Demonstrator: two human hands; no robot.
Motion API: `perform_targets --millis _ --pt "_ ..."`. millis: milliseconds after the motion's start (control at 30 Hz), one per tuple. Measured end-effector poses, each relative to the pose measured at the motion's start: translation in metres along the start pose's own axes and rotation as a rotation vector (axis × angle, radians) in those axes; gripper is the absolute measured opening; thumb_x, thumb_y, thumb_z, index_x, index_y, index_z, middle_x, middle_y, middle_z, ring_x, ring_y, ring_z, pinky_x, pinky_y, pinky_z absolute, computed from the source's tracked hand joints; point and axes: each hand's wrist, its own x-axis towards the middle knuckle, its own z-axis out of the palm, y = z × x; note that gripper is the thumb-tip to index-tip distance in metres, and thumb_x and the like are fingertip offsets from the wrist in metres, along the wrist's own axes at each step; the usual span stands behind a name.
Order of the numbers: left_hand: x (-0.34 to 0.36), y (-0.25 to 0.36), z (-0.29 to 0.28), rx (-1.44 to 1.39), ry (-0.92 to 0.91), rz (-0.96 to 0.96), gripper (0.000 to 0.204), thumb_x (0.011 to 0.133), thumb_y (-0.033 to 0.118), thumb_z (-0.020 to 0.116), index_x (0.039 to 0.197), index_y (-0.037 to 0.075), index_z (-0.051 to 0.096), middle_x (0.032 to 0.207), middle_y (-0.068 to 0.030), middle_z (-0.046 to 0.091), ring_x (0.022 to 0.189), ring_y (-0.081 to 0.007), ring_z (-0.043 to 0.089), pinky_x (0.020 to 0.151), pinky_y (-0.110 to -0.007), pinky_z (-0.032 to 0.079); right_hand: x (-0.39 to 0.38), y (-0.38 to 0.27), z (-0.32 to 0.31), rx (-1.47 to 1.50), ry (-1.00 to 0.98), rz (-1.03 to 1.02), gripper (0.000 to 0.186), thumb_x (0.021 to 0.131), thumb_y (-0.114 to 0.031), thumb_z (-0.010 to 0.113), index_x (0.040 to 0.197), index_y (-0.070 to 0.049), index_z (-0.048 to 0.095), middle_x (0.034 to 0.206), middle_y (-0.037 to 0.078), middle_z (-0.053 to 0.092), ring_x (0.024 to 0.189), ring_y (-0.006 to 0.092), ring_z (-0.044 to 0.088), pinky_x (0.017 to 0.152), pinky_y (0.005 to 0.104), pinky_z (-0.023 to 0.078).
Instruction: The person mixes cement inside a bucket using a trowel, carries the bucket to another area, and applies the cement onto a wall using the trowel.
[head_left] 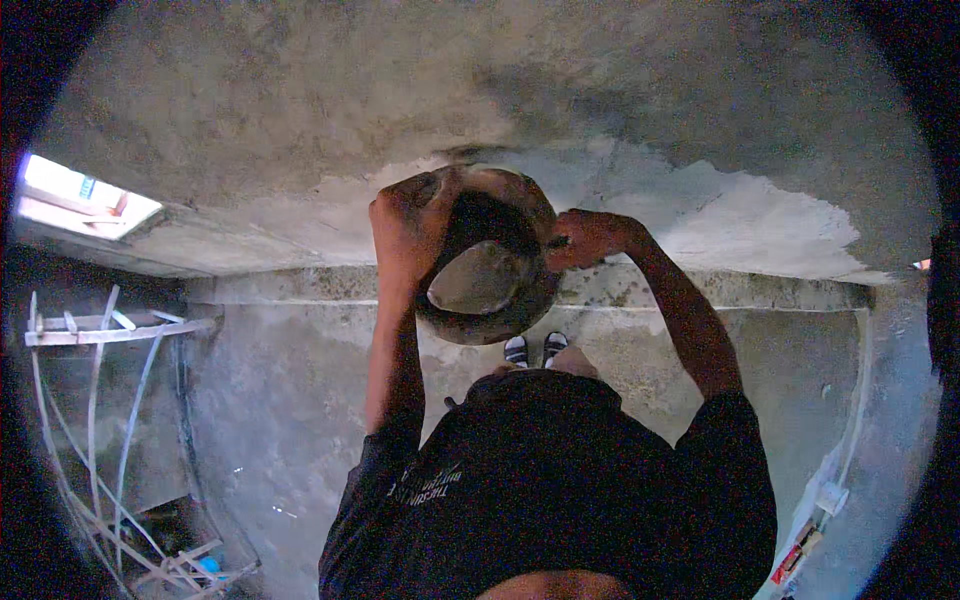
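Observation:
A round, dark bowl (535, 290), tilted so that I see inside it, is held up in front of the wall. Grey wet-looking paste (474, 277) lies in it. My left hand (413, 225) is closed on the bowl's left rim. Beside the right rim is my right hand (592, 239), its fingers curled closed. Something small and dark shows at those fingertips, too unclear to name. Ahead of both hands the wall (300, 100) carries a lighter, smooth patch of coating (730, 215), with a darker damp area above it.
A pale wooden frame (110, 335) of thin poles stands at the left. A bright opening (85, 198) breaks the wall at the far left. My sandalled feet (550, 347) are on the grey floor (300, 400). Small red and white items (797, 555) lie at the lower right.

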Motion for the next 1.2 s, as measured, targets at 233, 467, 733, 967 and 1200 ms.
perform_targets --millis 233,467,733,967,1200 --pt "0.003 -0.007 0.001 0.009 -0.013 -0.095 0.034 0.085 0.029 0.064 0.087 -0.005 0.066 0.069 -0.0126 0.065 0.066 -0.0097 0.051 0.062 -0.031 0.046 -0.081 0.017 0.039 0.441 0.231 0.114 0.020 0.093 -0.023 0.054 0.089 -0.005 0.059 0.066 0.001 0.056 0.052 0.0087 0.049 0.047 0.0253 0.042" --pt "-0.001 -0.004 0.013 0.031 0.041 -0.174 0.044 0.086 0.036 0.062 0.071 -0.005 0.057 0.057 -0.0037 0.046 0.058 -0.0130 0.037 0.053 -0.032 0.037 -0.142 0.063 0.126 1.020 0.674 0.301 0.026 0.091 -0.025 0.055 0.115 -0.014 0.053 0.069 0.003 0.059 0.045 0.0100 0.047 0.041 0.0256 0.039" --pt "0.001 -0.007 0.009 0.097 0.131 -0.125 0.046 0.088 0.036 0.060 0.064 -0.003 0.054 0.054 -0.0020 0.048 0.055 -0.0117 0.037 0.051 -0.031 0.035 -0.079 0.167 0.202 1.492 1.178 0.056 0.022 0.094 -0.030 0.052 0.108 -0.014 0.056 0.075 0.002 0.062 0.051 0.0110 0.052 0.043 0.0271 0.043" --pt "0.009 0.002 0.006 0.079 0.095 -0.359 0.046 0.089 0.037 0.058 0.066 -0.003 0.059 0.055 -0.0024 0.051 0.055 -0.0118 0.043 0.052 -0.031 0.038 -0.029 0.155 0.188 1.354 1.445 -0.003 0.018 0.093 -0.020 0.055 0.106 -0.010 0.049 0.083 0.002 0.057 0.063 0.0080 0.052 0.051 0.0225 0.043" --pt "0.015 -0.007 -0.002 0.101 0.010 -0.318 0.043 0.089 0.036 0.058 0.072 -0.004 0.063 0.059 -0.0017 0.054 0.056 -0.0109 0.043 0.053 -0.030 0.038 0.030 0.160 0.158 0.978 1.781 0.186 0.014 0.093 -0.023 0.053 0.095 -0.011 0.046 0.064 -0.001 0.050 0.048 0.0090 0.045 0.042 0.0238 0.039"
